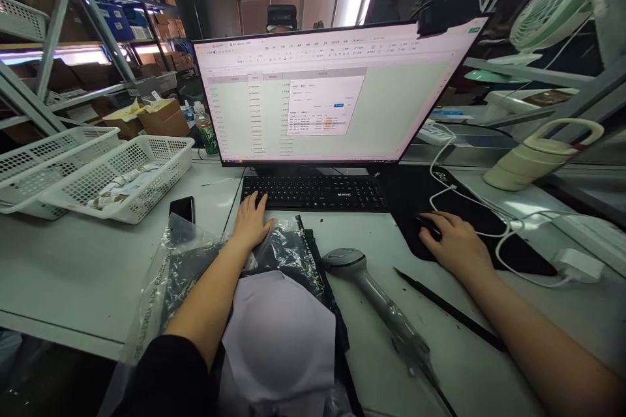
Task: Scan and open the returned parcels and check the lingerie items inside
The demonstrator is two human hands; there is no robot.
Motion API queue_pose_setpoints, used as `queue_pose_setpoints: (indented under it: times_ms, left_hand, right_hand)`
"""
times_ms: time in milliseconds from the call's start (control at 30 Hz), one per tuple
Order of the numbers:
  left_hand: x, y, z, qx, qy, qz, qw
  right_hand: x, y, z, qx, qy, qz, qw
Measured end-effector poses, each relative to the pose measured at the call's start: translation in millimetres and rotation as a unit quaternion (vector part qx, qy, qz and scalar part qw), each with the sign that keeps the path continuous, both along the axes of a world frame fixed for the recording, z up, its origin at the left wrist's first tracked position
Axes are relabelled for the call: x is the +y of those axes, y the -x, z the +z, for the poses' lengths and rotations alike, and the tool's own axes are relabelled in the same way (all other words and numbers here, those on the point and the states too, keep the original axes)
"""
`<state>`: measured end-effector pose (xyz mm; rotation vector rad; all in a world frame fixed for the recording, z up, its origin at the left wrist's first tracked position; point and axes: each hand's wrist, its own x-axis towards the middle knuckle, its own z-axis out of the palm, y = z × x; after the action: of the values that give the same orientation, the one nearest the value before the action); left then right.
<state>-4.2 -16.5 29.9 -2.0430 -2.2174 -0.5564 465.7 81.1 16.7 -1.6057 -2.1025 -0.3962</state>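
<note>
My left hand [250, 225] lies with its fingers stretched over the left end of a black keyboard [313, 192], holding nothing. My right hand [457, 244] is wrapped over a black computer mouse [429, 227] on a dark mouse pad [415, 192]. Beneath my left forearm are clear plastic bags [288, 244] with dark contents. In front of me, on top of dark material, rests a pale garment with a rounded moulded cup [281, 339], apparently a bra. Between my arms lies a grey handheld barcode scanner [374, 293]. Behind the keyboard, a monitor [323, 104] displays a spreadsheet and a dialog box.
White perforated baskets [161, 172] stand at the left, one holding small packets. Near them are a black phone [182, 210] and a green bottle [208, 133]. A thin black pointed strip [450, 309], white cables, a charger [580, 266] and a cream tumbler [531, 156] are at the right.
</note>
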Motion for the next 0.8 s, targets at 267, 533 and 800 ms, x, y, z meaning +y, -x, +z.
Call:
queue_pose_setpoints:
  times_ms: [267,533,800]
  left_hand:
    - [0.3,-4.8,4.1,0.004,0.005,0.008,1.0]
    - [6.0,-8.6,4.6,0.034,-0.012,0.023,0.999]
    - [6.6,-7.5,2.8,0.035,-0.021,0.011,0.999]
  right_hand:
    - [-0.9,0.0,-0.9,0.006,0.006,0.002,1.0]
    - [-1.9,0.8,1.6,-0.001,0.004,-0.005,1.0]
    - [0.9,-2.9,-2.4,-0.008,0.004,-0.015,1.0]
